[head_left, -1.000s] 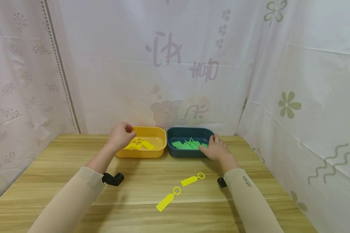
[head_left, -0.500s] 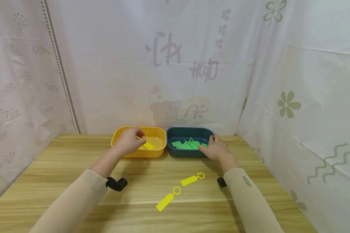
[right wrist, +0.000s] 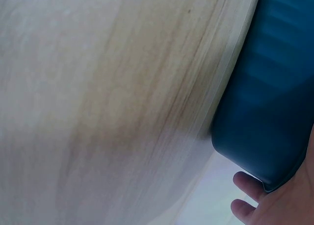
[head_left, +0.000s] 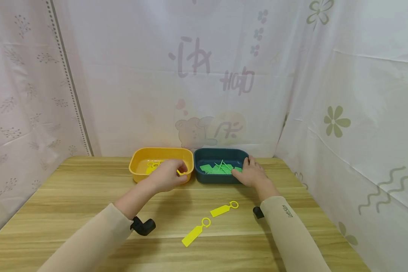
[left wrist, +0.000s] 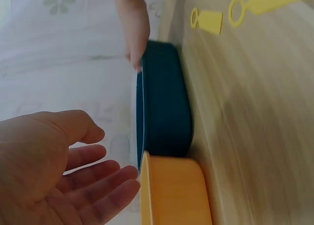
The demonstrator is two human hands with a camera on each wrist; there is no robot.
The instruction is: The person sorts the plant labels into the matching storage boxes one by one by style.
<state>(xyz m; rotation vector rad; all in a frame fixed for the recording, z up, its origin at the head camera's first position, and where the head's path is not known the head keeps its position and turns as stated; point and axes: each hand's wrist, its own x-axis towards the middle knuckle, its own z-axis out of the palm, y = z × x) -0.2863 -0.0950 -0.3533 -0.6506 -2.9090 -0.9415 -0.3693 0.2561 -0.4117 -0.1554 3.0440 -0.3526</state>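
My left hand (head_left: pixel 168 175) is over the front right part of the yellow bin (head_left: pixel 136 166), its fingers loosely bent. The left wrist view shows that hand (left wrist: pixel 73 161) with nothing between thumb and fingers, beside the bin's rim. Several yellow tags (head_left: pixel 153 166) with ring ends lie in this bin, partly hidden by the hand. My right hand (head_left: pixel 253 173) holds the right end of the dark teal bin (head_left: pixel 221 179), thumb over the front rim and fingers round the corner. Light green tags (head_left: pixel 217 169) are heaped inside that bin.
Two yellow tags lie on the wooden table: one farther tag (head_left: pixel 220 210) and one nearer tag (head_left: pixel 192 236). The bins stand side by side at the table's back edge. A printed curtain (head_left: pixel 149 75) hangs behind and along both sides.
My left hand has moved right and toward me across the yellow bin, uncovering the tags at its left. The right hand, both bins and the loose tags keep their places.
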